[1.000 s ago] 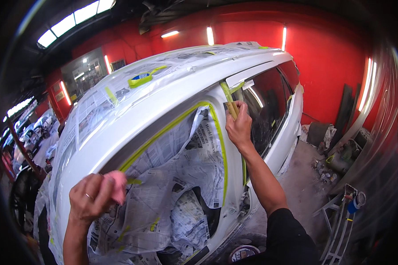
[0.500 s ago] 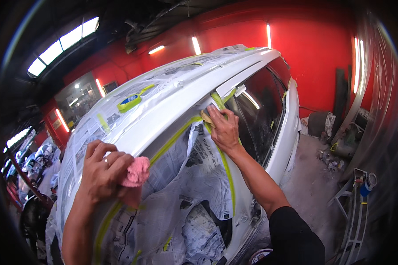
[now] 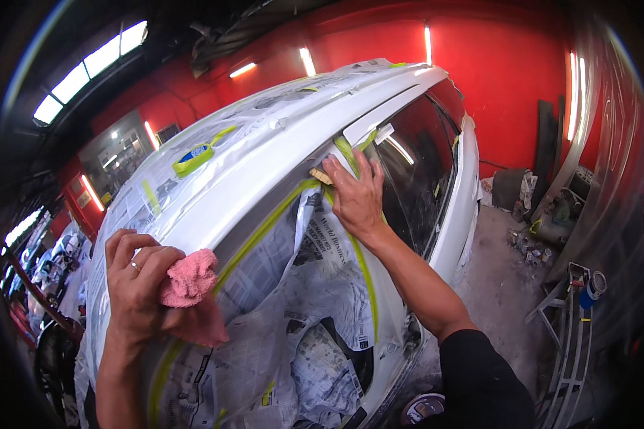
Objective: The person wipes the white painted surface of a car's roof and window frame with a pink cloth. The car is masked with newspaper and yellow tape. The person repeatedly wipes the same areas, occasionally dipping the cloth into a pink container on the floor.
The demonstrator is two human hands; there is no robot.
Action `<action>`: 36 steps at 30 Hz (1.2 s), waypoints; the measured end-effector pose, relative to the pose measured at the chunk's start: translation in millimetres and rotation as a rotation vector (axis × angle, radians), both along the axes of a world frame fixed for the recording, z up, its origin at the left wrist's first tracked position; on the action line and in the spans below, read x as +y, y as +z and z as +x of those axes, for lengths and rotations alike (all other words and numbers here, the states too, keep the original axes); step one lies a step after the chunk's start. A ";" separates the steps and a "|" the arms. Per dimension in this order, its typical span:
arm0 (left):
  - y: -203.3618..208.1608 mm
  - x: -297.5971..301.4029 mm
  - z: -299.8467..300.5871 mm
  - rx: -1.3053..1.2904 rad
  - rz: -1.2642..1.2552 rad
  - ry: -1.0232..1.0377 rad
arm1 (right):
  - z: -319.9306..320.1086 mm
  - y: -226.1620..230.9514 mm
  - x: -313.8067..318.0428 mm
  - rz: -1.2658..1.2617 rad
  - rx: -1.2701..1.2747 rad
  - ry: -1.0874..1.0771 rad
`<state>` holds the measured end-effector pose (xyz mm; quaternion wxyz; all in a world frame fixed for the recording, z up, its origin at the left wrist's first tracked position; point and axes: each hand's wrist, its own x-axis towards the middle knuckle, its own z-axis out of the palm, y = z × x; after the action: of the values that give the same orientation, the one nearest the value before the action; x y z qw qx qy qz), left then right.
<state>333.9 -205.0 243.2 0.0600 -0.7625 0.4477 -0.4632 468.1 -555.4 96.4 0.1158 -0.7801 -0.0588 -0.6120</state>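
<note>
My left hand grips a crumpled pink cloth, one end hanging below the fingers, beside the white roof edge of a car. My right hand presses at the top of the door pillar, fingers stretched upward. By its thumb a small tan pad shows, partly covered by the hand; its exact kind is unclear. Yellow-green masking tape runs down the pillar and along the roof edge, holding newspaper and thin plastic sheeting over the door opening.
On the covered roof lies a roll of yellow-green tape with a blue core. A dark rear side window is beyond my right hand. To the right stand a metal stand with a blue can and hanging clear plastic.
My left hand and the cloth have moved a little left, and more of the cloth hangs down. My right hand's fingers have spread, and more of the tan pad shows. The view has shifted slightly.
</note>
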 end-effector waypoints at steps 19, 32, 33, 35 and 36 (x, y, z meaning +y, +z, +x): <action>-3.0 3.4 -7.7 -0.036 0.002 0.011 | -3.4 -15.5 -24.7 -0.119 0.034 0.008; -3.8 5.1 -6.8 -0.046 0.009 0.013 | -21.8 -9.0 -45.0 -0.197 0.190 0.188; -1.5 3.4 -6.7 -0.043 0.017 -0.004 | -31.9 -30.1 -60.9 -0.216 0.237 0.151; -1.9 -1.1 -6.3 -0.045 0.017 -0.022 | -26.7 -48.3 -77.4 -0.258 0.268 0.128; -1.2 -1.4 -5.9 -0.037 0.032 -0.020 | -25.4 -43.0 -69.2 -0.255 0.242 0.152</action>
<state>328.0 -206.5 242.0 0.0756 -0.7483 0.4614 -0.4706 442.8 -624.6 53.4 0.0682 -0.8498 -0.1802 -0.4907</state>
